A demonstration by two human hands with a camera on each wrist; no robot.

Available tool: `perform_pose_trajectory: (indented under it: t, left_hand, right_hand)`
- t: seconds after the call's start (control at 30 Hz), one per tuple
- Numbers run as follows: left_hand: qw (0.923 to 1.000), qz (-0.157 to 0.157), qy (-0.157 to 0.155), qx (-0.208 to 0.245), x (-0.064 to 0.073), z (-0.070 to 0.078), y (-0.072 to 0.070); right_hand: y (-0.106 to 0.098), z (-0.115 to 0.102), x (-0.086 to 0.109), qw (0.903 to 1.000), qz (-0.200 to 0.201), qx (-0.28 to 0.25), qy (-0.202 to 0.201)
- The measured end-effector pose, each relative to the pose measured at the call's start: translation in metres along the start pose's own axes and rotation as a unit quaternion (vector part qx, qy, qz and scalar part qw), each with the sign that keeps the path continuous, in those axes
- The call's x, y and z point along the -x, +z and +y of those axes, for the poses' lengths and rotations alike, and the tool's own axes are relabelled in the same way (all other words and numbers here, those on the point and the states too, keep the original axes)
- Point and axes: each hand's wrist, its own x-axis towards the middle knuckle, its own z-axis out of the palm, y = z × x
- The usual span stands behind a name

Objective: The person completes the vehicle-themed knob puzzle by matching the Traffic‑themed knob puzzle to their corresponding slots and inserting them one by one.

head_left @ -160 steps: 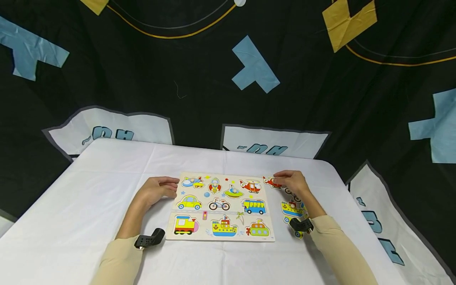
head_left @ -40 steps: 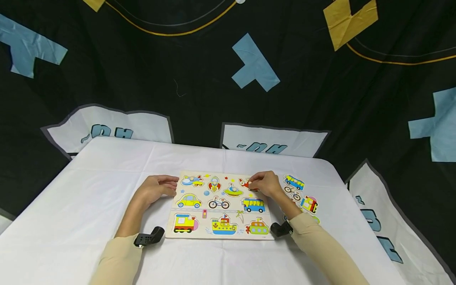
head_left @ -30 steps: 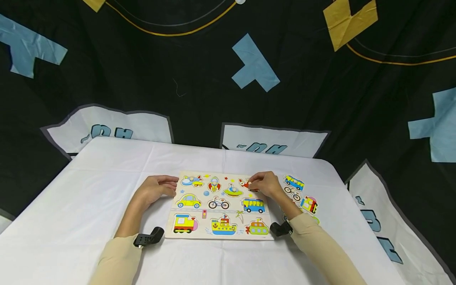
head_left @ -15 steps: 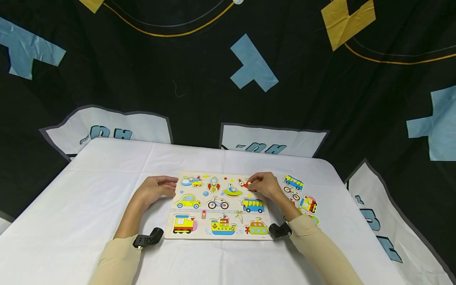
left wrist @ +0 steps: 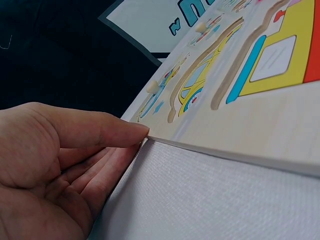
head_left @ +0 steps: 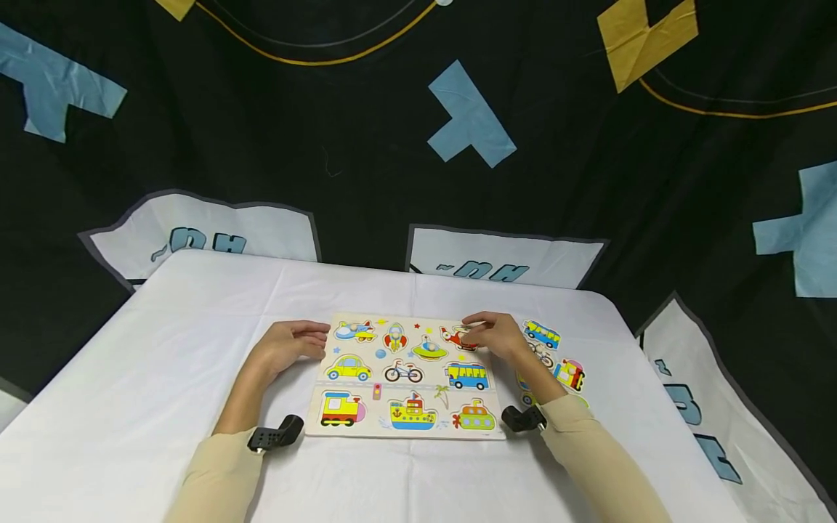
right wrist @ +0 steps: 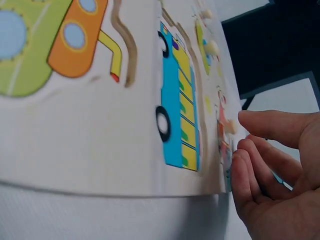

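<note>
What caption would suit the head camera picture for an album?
Left hand steadies the vehicle puzzle board while the right hand touches the red helicopter piece.

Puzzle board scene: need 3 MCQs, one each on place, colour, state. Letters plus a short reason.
1. Where do the loose pieces lie?
A. left of the puzzle board
B. right of the puzzle board
C. stacked on the board

2. What colour is the bus body printed on the puzzle board?
A. blue
B. green
C. black

3. What is the left hand doing?
A. lifting a piece
B. resting on its fingers against the board's left edge
C. curled into a fist away from the board

Answers: 1 B, the pieces sit on the white tablecloth beyond the right hand. 2 A, the bus is blue with yellow windows. 3 B, the left wrist view shows straight fingers touching the board edge.
</note>
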Motion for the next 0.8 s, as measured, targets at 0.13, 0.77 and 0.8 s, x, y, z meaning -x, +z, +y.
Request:
perform_pose_trajectory:
  t: [0.13,0.77,0.8]
  left_hand:
    - [1.0,-0.002,-0.001,-0.003,-0.001,0.001,0.001]
    - [1.0,-0.001,-0.001,0.007,0.0,0.0,0.0]
    - [1.0,-0.001,0.0,0.007,0.0,0.0,0.001]
  right_hand:
    - [-0.013,0.001,0.004,0.9996,-0.007,-0.021,-0.016]
    - [-0.071,0.02,0.037,0.9982,0.012,0.059,-0.003]
    - [-0.073,0.022,0.039,0.9982,0.009,0.06,0.0]
